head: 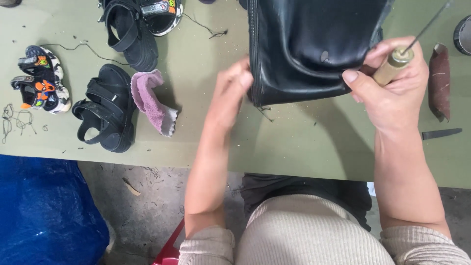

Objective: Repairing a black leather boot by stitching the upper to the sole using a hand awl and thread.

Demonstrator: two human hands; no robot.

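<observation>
Black leather fills the space between the two hands — a soft leather boot shaft [309, 44] with a zip running down its left edge, lying on the olive-green counter [294, 142] and reaching out of view at the top. The left hand [230, 95] rests against the zip edge near the lower corner, fingers together and slightly blurred; whether it pinches the leather or only presses on it cannot be told. The right hand [392, 81] is closed around the wooden handle of an awl [395, 64], whose thin metal shaft points up and away from the thumb, while the thumb tip presses the boot's lower right edge. Just right of that hand lies a curled strip of reddish-brown sandpaper [439, 81], and below it a small dark blade [441, 133]. Well to the left of the left hand sit a crumpled pink cloth [152, 100], a black sandal [105, 108] touching the cloth, another black sandal [130, 32] above it, and — farther off — a colourful child's sandal [41, 81] beside loose thread.
</observation>
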